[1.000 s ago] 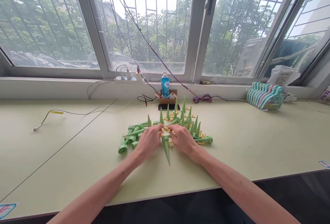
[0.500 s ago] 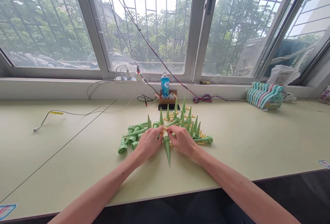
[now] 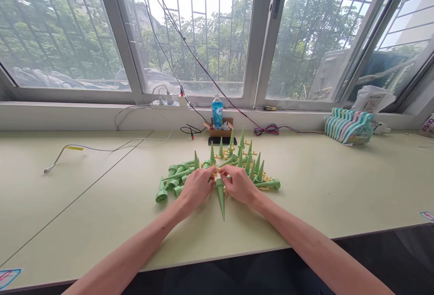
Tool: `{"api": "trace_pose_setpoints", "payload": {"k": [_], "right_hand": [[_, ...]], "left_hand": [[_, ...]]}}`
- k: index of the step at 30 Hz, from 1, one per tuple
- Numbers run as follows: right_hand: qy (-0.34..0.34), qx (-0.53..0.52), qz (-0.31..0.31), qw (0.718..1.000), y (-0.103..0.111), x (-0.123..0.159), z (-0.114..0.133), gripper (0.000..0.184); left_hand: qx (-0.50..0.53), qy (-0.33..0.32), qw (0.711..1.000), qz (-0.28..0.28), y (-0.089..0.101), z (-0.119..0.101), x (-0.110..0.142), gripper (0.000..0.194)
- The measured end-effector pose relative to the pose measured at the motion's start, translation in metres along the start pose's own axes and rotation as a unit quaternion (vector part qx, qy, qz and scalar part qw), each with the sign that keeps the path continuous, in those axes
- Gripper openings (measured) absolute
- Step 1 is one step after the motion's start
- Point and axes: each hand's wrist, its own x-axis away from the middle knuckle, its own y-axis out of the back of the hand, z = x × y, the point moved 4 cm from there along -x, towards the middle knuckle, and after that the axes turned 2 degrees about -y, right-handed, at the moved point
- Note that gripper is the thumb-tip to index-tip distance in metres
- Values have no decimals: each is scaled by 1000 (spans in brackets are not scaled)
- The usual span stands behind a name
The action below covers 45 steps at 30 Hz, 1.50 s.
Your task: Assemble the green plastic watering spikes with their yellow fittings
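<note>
My left hand [image 3: 198,185] and my right hand [image 3: 239,184] meet over the pile, thumbs and fingertips pinched together. Between the fingertips is a small yellow plastic fitting [image 3: 217,170], mostly covered by them. Just below it a green plastic spike [image 3: 220,200] points toward me, its wide end between the hands; whether the fitting is joined to it I cannot tell. Left of my left hand lie several green spikes with ribbed caps [image 3: 162,195]. Beyond my right hand, several green spikes [image 3: 252,170] stand upright among yellow fittings [image 3: 269,179].
Behind the pile are a dark phone [image 3: 222,141], a small cardboard box [image 3: 216,133] and a blue-labelled bottle [image 3: 217,113]. A coiled cable [image 3: 266,130] lies near the sill. Pastel hangers [image 3: 349,126] stand at right. A white cable [image 3: 91,149] crosses the table [image 3: 111,213] at left.
Both hands stay almost in place, still pinching the yellow fitting. The green spike between them has barely shifted.
</note>
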Motion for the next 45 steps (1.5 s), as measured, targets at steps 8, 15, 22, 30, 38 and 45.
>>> {"api": "trace_pose_setpoints", "payload": {"k": [8, 15, 22, 30, 38, 45], "right_hand": [[-20, -1, 4, 1000, -1, 1, -1, 16], [-41, -51, -10, 998, 1, -1, 3, 27], [-47, -72, -23, 996, 4, -2, 4, 38], [-61, -115, -18, 991, 3, -1, 3, 37], [-95, -193, -13, 976, 7, -2, 7, 33], [-123, -257, -13, 958, 4, -2, 3, 32]], "left_hand": [[53, -12, 997, -55, 9, -6, -1, 13], [104, -20, 986, -128, 17, -7, 0, 14], [140, -40, 980, -136, 18, -11, 0, 12], [158, -60, 973, -155, 19, -14, 2, 12], [200, -69, 965, -156, 20, -16, 1, 13], [211, -94, 961, -150, 21, -21, 1, 12]]}}
